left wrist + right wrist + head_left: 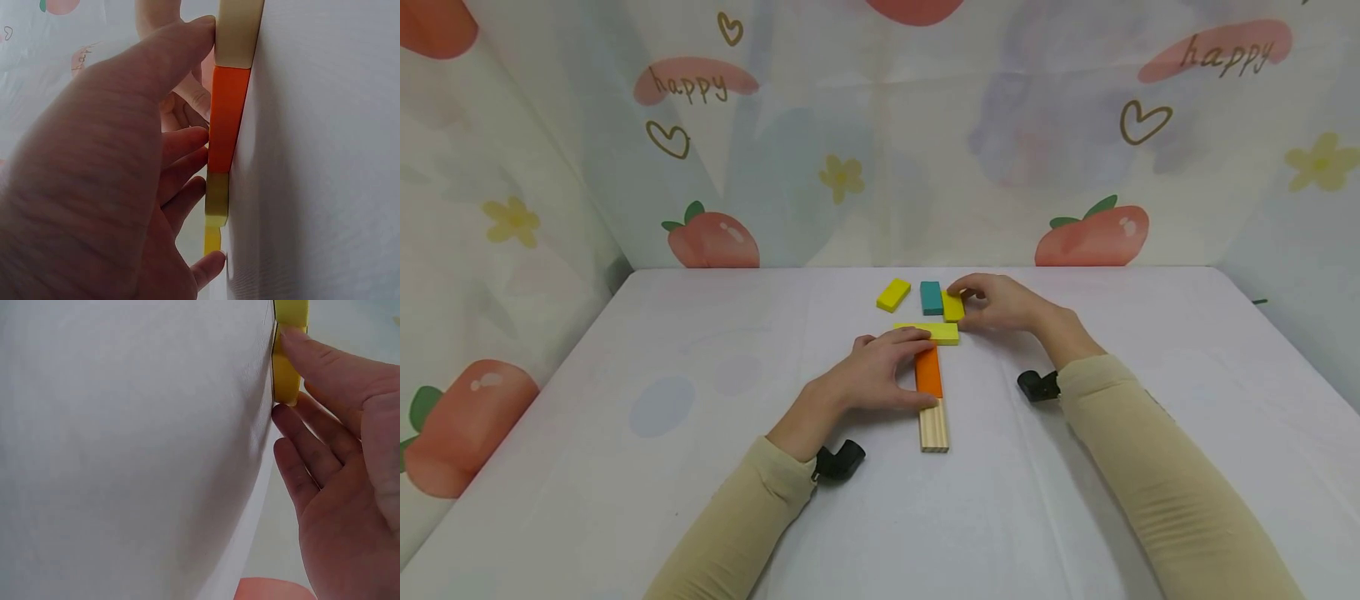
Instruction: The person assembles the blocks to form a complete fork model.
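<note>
Several flat blocks lie on the white tablecloth in the head view. My left hand [880,372] lies over a column of them, thumb on the plain wooden block [934,429] and fingertips on the orange block [928,375] and the crosswise light yellow block [946,334]. Its fingers look straight in the left wrist view, alongside the orange block [228,119]. Farther back, my right hand [1003,302] pinches a darker yellow block [953,308] between thumb and fingers. This block stands beside a teal block [931,297]. The right wrist view has the thumb against the yellow block [287,378].
Another yellow block [893,295] lies at an angle left of the teal one. A patterned cloth wall [895,208] rises behind the table's back edge. Black wrist cameras [841,460] stick out from both sleeves near the tabletop.
</note>
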